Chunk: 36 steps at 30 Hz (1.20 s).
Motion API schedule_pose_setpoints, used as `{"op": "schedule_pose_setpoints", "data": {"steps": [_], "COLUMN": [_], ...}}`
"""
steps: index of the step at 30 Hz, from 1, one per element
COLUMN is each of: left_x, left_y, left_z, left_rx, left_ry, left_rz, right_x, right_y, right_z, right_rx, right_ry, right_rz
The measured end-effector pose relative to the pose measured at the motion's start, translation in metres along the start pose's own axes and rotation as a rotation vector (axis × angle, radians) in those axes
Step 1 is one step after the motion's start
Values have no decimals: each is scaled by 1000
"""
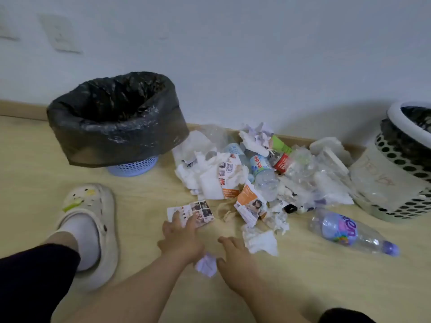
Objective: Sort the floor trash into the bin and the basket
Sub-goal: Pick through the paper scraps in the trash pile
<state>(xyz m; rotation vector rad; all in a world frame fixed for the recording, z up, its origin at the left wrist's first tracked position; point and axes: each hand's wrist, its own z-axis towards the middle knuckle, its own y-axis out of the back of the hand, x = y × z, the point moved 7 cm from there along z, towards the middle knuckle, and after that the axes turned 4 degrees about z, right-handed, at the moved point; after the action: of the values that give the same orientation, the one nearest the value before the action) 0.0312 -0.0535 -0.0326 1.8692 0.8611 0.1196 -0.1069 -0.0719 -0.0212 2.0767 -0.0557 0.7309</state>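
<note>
Floor trash (256, 178): heaped by the wall, between bin (116, 120) and basket (401, 169). Left hand (182, 238): open, fingertips on a leaflet (193, 212). Right hand (235, 259): open, beside a paper scrap (206, 265).

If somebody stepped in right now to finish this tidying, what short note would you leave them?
Left hand: fingers resting on a printed leaflet on the floor, not lifted yet.
Right hand: open, empty, beside a small crumpled paper lying between both hands.
Bin with black liner stands to the left; white basket to the right.
The pile of tissues, leaflets and plastic bottles lies between them against the wall; a purple-labelled bottle lies apart, nearer the basket.
Done: cannot tell, the bin's inside is dark.
Left: nearly everything.
</note>
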Motion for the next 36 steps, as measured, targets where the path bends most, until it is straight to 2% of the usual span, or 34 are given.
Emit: {"op": "schedule_pose_setpoints", "data": {"steps": [1, 5, 9, 11, 14, 16, 17, 18, 19, 21, 22, 27, 29, 31, 36], "left_x": [5, 23, 33, 28, 14, 1, -3, -4, -3, 2, 4, 2, -2, -3, 4], "left_y": [-5, -15, -17, -15, 7, 28, 32, 34, 28, 18, 15, 13, 18, 18, 5], "left_z": [-1, -5, -1, 0, -2, 5, 13, 22, 35, 53, 56, 56, 58, 61, 53], "left_rx": [65, 22, -13, -45, -222, -402, -429, -375, -252, -80, -55, -152, -178, -130, -7], "left_ry": [40, -92, -194, -216, -198, -269, -306, -297, -284, -225, -211, -180, -156, -96, 1], "left_rz": [-24, 50, -152, -129, 68, 102, 103, 101, 77, 69, 114, 294, 266, 223, 146], "right_x": [4, 17, 17, 12, 7, 6, 9, 10, 9, 2, -4, -41, -41, -34, -25], "right_y": [-8, -33, -29, -28, -15, 5, 19, 31, 41, 55, 58, 50, 39, 33, 13], "right_z": [0, -8, -2, 3, 15, 22, 25, 28, 33, 46, 52, 75, 70, 60, 39], "right_rx": [57, 186, 132, 111, -9, -185, -281, -361, -419, -424, -393, -187, -133, -146, -108], "right_ry": [27, 25, 0, -16, -51, -78, -72, -68, -67, -112, -147, -270, -244, -191, -121], "right_rz": [-16, -92, -116, -95, -36, 12, 6, 4, 6, 6, 6, 49, -78, -184, -234]}}
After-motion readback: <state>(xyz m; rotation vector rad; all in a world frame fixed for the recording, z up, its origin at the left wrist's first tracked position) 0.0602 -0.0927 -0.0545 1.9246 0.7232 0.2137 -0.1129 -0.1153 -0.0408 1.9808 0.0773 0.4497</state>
